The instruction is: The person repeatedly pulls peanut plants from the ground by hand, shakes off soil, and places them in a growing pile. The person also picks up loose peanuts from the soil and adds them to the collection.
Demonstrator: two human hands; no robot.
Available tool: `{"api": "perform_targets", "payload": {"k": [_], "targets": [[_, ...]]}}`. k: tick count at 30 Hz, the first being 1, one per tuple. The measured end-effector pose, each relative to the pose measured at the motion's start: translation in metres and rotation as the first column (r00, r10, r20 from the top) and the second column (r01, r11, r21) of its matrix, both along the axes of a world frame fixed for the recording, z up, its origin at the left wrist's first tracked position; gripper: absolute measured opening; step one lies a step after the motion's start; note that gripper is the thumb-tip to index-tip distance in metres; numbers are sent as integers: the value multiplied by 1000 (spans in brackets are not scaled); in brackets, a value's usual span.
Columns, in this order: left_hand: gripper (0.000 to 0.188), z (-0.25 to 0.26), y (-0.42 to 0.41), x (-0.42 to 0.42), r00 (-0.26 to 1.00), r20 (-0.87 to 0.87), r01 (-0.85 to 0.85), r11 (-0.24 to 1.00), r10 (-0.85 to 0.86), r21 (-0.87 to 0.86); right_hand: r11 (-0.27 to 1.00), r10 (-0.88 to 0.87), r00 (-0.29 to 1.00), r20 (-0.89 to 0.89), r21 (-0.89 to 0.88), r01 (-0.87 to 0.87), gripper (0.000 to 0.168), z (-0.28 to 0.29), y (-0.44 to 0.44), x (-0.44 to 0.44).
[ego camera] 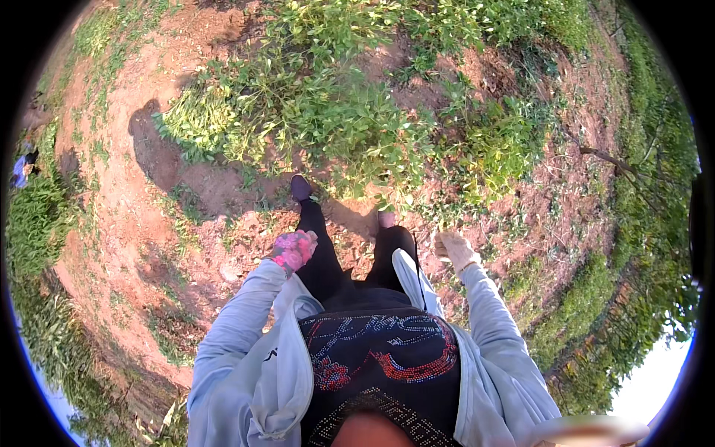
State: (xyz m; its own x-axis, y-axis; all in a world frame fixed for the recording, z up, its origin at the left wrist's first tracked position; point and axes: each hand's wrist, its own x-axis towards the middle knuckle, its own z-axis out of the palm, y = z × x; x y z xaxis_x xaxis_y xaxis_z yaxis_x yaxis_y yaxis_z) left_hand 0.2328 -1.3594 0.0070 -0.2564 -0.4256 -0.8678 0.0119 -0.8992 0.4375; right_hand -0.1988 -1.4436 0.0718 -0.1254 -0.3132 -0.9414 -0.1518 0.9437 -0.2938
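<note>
My left hand (293,250), in a pink and grey floral glove, hangs beside my left thigh with its fingers curled in. On the other side, my right hand (455,250) wears a cream work glove and is also curled, with nothing visible in it. Neither hand touches the plants. Ahead of my feet spreads a dense patch of low, leafy green crop plants (357,112). At its left end, a paler bunch of plants (206,117) lies over sideways. My dark left shoe (300,188) is on the soil, near the leaves.
Reddish bare soil (111,184) with scattered weeds lies to the left. A bare branch (609,159) sticks out from the green growth at the right. At the far left edge, a figure in blue (22,170), probably a person, is beside tall grass (33,223).
</note>
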Motion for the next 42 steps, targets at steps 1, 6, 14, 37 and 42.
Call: {"api": "perform_targets", "payload": {"k": [1,6,14,37,42], "targets": [[27,-8,-4,8,999,-35,-37,998,39,49,998,49,999,-1,-31,-49,23,-6,-3,20],[25,-5,-45,14,787,435,577,772,-438,-268,988,149,972,183,6,-152,30,-27,-29,86],[32,-29,-104,-44,872,254,476,846,-418,-241,867,414,900,133,-358,-346,28,-140,-88,70],[37,-473,-387,-207,668,669,709,553,-327,-438,836,511,791,-336,-21,-549,82,-467,-300,87],[40,-491,-327,-161,678,604,709,587,-418,-390,691,710,702,46,141,-709,62,-497,-202,101]]}}
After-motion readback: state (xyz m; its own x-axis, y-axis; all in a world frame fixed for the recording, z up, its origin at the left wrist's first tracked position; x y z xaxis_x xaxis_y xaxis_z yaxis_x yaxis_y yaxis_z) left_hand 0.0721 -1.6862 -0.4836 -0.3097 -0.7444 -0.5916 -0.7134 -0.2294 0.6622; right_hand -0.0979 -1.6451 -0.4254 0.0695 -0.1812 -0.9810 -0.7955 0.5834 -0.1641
